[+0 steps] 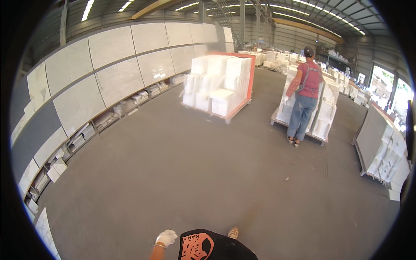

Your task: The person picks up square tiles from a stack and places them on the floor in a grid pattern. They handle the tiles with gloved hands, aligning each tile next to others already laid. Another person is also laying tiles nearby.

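Left hand (167, 238), white-gloved, hangs beside black shirt (225, 249). Fingers look half curled, no load visible; can't tell if the grip is closed. Right hand out of view. Nearest slab (47, 234): lower left, well apart from the hand. Ahead on the floor (173, 173): white stack (212, 82) on pallet (225, 118) (low corner, could trip inattentive feet). Co-worker (308, 82), back turned, might be bumped if approached unheard.

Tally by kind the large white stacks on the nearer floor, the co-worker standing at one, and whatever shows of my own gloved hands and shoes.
Large white stacks: 3
Co-worker: 1
Your gloved left hand: 1
Your shoe: 1
Total: 6
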{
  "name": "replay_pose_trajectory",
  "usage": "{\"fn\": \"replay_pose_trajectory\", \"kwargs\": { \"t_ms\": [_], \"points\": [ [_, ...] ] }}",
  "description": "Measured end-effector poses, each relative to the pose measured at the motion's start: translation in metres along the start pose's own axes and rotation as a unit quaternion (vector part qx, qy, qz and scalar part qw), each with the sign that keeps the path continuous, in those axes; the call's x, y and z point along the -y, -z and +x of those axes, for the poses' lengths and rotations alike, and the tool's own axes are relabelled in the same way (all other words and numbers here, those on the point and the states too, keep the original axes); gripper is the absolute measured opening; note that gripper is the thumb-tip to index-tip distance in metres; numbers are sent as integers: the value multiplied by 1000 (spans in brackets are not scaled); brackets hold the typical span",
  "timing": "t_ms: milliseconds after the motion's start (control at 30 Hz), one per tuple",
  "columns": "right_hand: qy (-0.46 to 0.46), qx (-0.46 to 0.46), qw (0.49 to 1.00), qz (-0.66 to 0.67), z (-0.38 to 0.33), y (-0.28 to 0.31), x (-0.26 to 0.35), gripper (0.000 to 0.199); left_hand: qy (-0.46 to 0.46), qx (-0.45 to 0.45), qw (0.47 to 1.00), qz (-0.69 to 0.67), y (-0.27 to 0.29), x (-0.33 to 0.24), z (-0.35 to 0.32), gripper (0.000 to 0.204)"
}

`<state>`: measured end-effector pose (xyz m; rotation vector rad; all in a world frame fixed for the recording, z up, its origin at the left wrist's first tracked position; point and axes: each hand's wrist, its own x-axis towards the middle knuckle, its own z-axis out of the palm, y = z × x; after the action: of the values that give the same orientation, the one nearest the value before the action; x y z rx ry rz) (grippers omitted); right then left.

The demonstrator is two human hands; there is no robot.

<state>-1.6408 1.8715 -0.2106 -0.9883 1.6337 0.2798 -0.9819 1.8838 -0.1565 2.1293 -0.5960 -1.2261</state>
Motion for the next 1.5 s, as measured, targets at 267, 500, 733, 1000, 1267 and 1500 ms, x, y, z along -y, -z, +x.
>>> {"fn": "replay_pose_trajectory", "kwargs": {
  "t_ms": [267, 500, 733, 1000, 1267, 1500],
  "points": [
    [51, 50, 949, -306, 154, 140, 226, 23, -152, 59, 907, 389, 4, -2, 62, 23],
    [261, -37, 914, -310, 234, 250, 521, 32, 45, -6, 915, 401, 42, -15, 78, 24],
    [398, -10, 640, -657, 311, 250, 655, 26, 57, 13, 905, 422, 100, -76, 238, 23],
    [61, -2, 993, -98, 300, 211, 725, 23, -88, 62, 807, 580, 225, -286, 531, 22],
    [1, 40, 993, -112, 392, 222, 862, 20, -35, -34, 986, -160, 187, -512, 740, 13],
    [250, 96, 754, -600, 544, 306, 1113, 19, -95, 81, 927, 354, 213, -498, 832, 23]
  ]
}}
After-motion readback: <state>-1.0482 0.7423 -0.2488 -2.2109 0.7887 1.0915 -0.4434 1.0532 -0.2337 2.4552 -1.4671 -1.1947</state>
